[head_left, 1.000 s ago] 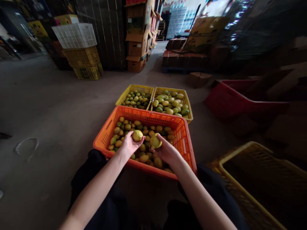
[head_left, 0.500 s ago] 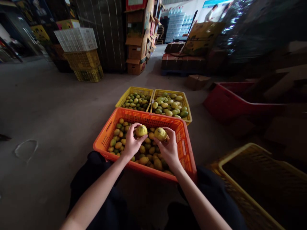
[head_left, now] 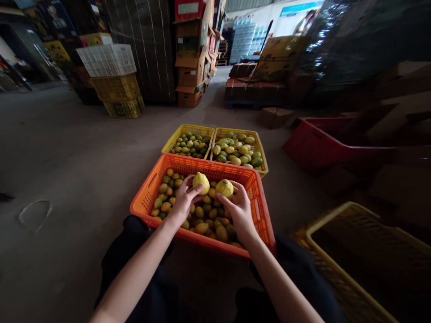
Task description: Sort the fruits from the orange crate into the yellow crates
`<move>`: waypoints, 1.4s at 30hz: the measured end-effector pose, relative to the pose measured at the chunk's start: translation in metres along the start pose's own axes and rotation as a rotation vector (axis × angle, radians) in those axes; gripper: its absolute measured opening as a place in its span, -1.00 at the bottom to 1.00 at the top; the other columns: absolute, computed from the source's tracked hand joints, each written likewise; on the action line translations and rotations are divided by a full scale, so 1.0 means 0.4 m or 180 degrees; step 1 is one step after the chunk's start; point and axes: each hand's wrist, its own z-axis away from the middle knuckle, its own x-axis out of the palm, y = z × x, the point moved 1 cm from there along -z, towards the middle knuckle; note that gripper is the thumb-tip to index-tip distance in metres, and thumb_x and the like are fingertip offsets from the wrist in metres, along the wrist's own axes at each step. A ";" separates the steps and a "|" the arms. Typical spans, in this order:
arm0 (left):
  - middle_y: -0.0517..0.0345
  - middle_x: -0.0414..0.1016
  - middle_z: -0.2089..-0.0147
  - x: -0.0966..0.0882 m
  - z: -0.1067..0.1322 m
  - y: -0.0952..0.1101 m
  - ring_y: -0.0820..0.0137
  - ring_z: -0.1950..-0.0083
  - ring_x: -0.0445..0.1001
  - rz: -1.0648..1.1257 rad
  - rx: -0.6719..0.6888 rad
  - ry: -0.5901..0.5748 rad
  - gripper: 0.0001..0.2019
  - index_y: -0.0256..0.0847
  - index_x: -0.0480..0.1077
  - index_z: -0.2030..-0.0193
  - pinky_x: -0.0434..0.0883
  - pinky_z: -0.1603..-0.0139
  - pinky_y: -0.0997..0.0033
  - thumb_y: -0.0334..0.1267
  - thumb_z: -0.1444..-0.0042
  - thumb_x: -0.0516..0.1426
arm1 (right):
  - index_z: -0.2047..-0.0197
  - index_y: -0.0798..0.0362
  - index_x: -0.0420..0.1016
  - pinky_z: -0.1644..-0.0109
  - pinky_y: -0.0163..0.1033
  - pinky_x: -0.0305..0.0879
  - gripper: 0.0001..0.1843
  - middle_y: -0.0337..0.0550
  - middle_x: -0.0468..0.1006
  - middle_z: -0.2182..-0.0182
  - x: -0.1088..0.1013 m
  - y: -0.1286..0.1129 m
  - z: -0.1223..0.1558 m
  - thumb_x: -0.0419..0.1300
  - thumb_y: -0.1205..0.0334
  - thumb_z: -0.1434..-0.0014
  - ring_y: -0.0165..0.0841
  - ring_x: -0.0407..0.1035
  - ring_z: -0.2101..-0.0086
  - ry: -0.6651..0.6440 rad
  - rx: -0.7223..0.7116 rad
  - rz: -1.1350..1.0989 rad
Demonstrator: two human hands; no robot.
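Note:
Over an orange crate (head_left: pixel 202 163), my left hand (head_left: pixel 183 197) grips a yellow lemon (head_left: pixel 201 183), its pointed end tilted up. My right hand (head_left: pixel 239 204) holds a second yellow lemon (head_left: pixel 224 189) between thumb and fingers, a dark spot on its top. The two lemons are a small gap apart. Below them, many yellow, orange and green lemons (head_left: pixel 202 228) lie loose in the crate, which stands between my knees. My wrists pass above its near rim and hide part of the fruit.
Two yellow crates (head_left: pixel 240 150) of green and yellow fruit stand just beyond the orange one. A yellow crate (head_left: pixel 350 253) is at near right, a red bin (head_left: pixel 332 142) behind it. Stacked white crates (head_left: pixel 107 60) and cardboard boxes (head_left: pixel 190 76) stand farther back; a person is at upper right.
The lemon in my left hand has turned so its pointed end now faces up. The one in my right hand has turned slightly. Both hands stay over the crate.

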 end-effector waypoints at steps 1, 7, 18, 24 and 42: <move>0.14 0.47 0.12 0.001 -0.003 0.001 0.39 0.13 0.47 0.0199 -0.0136 -0.0048 -0.74 -0.19 0.42 0.19 0.45 0.06 0.38 -0.44 0.06 0.27 | 0.14 -0.06 0.42 0.25 -0.36 0.41 -0.51 -0.32 0.52 0.29 -0.003 -0.002 -0.003 0.40 0.31 0.19 -0.42 0.41 0.32 -0.0047 0.0131 -0.0123; -0.01 0.50 0.16 0.000 -0.022 -0.006 0.32 0.11 0.51 0.1084 -0.0827 -0.0098 -0.83 -0.29 0.40 0.13 0.50 0.07 0.29 -0.34 -0.14 0.14 | 0.25 0.03 0.44 0.56 -0.38 0.33 -0.77 -0.24 0.54 0.42 -0.020 -0.025 -0.025 0.29 0.23 0.03 -0.39 0.44 0.48 -0.0344 0.1214 -0.1237; 0.09 0.50 0.31 0.011 -0.013 -0.010 0.50 0.45 0.48 0.0857 -0.1296 -0.0276 -0.79 -0.28 0.42 0.11 0.44 0.55 0.64 -0.24 -0.17 0.10 | 0.31 0.04 0.45 0.66 -0.40 0.24 -0.86 -0.24 0.51 0.54 -0.013 -0.022 -0.026 0.13 0.17 -0.14 -0.44 0.33 0.62 0.0107 0.1767 -0.1520; 0.01 0.44 0.51 0.004 -0.018 -0.021 0.48 0.59 0.37 0.0762 -0.1661 -0.0188 -0.50 -0.41 0.44 0.20 0.35 0.67 0.57 0.01 -0.26 -0.12 | 0.32 0.07 0.46 0.57 -0.33 0.33 -0.74 -0.16 0.56 0.51 -0.008 -0.010 -0.031 0.04 0.11 -0.22 -0.37 0.41 0.55 0.0129 0.1913 -0.1407; 0.00 0.48 0.38 0.004 -0.014 -0.006 0.49 0.51 0.42 0.1134 -0.1479 -0.0106 -0.64 -0.40 0.43 0.21 0.43 0.58 0.59 -0.14 -0.26 -0.06 | 0.35 0.04 0.44 0.56 -0.31 0.40 -0.75 -0.16 0.57 0.51 0.003 0.008 -0.027 0.13 0.02 -0.16 -0.36 0.43 0.54 0.0365 0.1837 -0.1210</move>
